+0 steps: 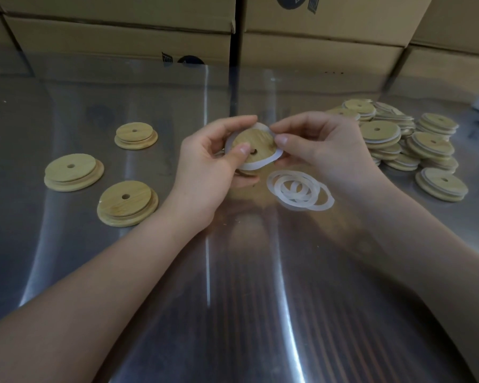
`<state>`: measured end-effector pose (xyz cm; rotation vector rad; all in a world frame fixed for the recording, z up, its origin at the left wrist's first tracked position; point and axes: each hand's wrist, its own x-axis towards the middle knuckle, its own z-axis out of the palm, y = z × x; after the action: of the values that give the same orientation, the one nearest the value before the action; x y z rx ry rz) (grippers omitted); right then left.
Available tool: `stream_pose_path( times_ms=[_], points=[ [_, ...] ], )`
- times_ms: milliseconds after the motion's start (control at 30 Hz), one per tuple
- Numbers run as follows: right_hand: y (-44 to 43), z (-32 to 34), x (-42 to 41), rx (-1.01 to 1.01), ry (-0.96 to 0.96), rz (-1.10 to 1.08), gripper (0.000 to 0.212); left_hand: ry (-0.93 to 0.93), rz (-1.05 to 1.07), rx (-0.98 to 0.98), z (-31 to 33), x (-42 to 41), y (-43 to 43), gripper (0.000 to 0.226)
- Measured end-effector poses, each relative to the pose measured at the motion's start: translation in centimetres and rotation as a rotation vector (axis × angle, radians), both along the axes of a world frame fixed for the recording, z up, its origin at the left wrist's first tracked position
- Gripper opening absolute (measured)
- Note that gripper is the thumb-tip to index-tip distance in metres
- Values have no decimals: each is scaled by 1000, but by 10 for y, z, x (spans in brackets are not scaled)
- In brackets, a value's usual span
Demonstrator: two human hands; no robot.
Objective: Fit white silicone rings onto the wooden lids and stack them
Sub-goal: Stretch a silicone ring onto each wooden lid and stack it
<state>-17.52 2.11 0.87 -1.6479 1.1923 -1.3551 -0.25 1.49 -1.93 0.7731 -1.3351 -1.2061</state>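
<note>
Both forearms reach in from the bottom corners and meet mid-frame, above the table [233, 299]. My left hand [208, 161] has the lid [260, 139]: palm turned toward me, fingers curled round behind its left edge, thumb lying flat on the wooden face just beside the centre hole. The lid is off the table, tilted toward the camera.

My right hand [324, 150] comes in from the other side, knuckles up and wrist bent slightly. Its thumb and forefinger pinch the ring [256, 165] at the lid's right edge. The ring runs round the lid's raised face. It looks snug along the top, but it bulges loose at lower right, so it is not seated all the way round.

Just below my right hand, the loose rings [299, 193] lie overlapping on the table, near the held lid and apart from it. Three bare lids [74, 172] sit flat to the left, well apart from my hands. To the right is the pile [398, 139] of lids with white rims showing, heaped in low stacks. The boxes [122, 31] line the far edge.
</note>
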Motion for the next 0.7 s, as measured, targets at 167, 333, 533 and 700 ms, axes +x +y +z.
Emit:
stream_pose_path(
  times_ms=[167,333,533,700],
  points=[
    [-2,1,-5,28,32,33,15,83,-66,107,-1,1,-2,43],
    [-1,-6,-1,-22,69,53,20,54,-89,150,-3,5,-7,26],
    [1,-7,7,-136,127,39,21,41,-109,137,-5,8,-8,18],
    [1,-11,10,-186,197,-61,18,37,15,77,-3,5,-6,22]
  ],
)
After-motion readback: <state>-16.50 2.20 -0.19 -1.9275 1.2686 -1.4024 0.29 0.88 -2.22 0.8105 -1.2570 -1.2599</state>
